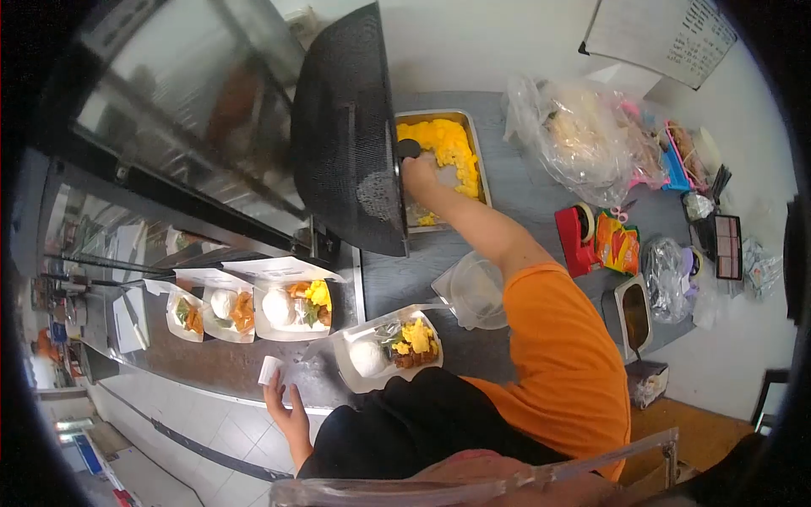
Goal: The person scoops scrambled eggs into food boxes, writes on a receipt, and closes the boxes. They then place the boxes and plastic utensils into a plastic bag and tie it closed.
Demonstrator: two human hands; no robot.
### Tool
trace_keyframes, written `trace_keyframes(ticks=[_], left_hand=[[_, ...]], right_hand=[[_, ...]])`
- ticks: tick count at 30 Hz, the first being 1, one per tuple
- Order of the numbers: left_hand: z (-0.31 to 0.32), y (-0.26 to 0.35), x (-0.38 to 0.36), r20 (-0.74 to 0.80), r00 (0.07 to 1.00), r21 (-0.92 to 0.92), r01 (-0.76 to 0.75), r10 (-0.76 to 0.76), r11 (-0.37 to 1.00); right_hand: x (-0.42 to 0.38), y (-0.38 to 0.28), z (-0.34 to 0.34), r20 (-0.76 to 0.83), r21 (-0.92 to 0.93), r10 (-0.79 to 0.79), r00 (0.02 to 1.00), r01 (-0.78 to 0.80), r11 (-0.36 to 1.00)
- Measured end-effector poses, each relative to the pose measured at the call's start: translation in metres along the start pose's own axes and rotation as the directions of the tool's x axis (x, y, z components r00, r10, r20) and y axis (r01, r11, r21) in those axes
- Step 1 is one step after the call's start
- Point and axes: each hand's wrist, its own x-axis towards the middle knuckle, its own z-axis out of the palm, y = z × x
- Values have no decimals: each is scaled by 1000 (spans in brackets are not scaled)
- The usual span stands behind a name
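Observation:
My right hand point(420, 176) is closed at the edge of a black mesh food cover point(346, 144), beside a round black knob point(409, 149). The cover is tilted up on its side. Behind that hand is a metal tray point(485, 182) of yellow scrambled egg point(439, 133). Low on the left, my left hand point(289, 414) has a small white roll point(270, 371) at its fingertips, its thumb apart. An open white meal box point(346, 359) near my body contains a rice mound point(367, 358), egg and brown pieces of food.
Several filled meal boxes point(291, 331) line the counter by the glass cabinet point(190, 110). Right of my arm are a clear plastic container point(477, 291), a red tape dispenser point(576, 239), a sauce pan point(634, 317) and a large plastic bag point(574, 135). A whiteboard point(663, 34) hangs above.

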Motion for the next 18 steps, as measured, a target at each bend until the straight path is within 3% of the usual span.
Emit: trace_keyframes(ticks=[2,3,4,6,7,9,12,13,15,18], left_hand=[[4,4,5,9,1000,4,-7,7,1000],[4,8,8,21,999,-7,-34,34,999],[3,11,11,31,998,-17,-60,61,998],[3,16,13,25,996,-16,-81,82,997],[2,17,12,23,995,-15,-97,97,995],[-2,16,9,24,996,-27,-90,91,996],[-5,11,3,26,997,-48,-75,76,996],[-6,9,0,23,997,-56,-67,69,996],[-8,11,-3,15,997,-50,-68,69,996],[-10,12,-7,-5,997,-54,-79,79,995]], right_hand=[[-1,-5,16,40,-91,-218,975,221,971],[-2,0,10,113,-26,-291,950,295,955],[-2,6,4,109,-24,-288,951,292,956],[2,22,-7,106,254,-129,986,99,962],[6,34,-5,102,254,-127,987,98,962],[6,61,-5,126,582,-21,992,-57,811],[-30,63,-6,51,635,23,998,-50,771],[-44,60,-11,49,635,23,999,-49,771],[-71,53,-26,-140,413,-98,985,148,899],[-101,43,-48,-118,302,-207,971,234,924]])
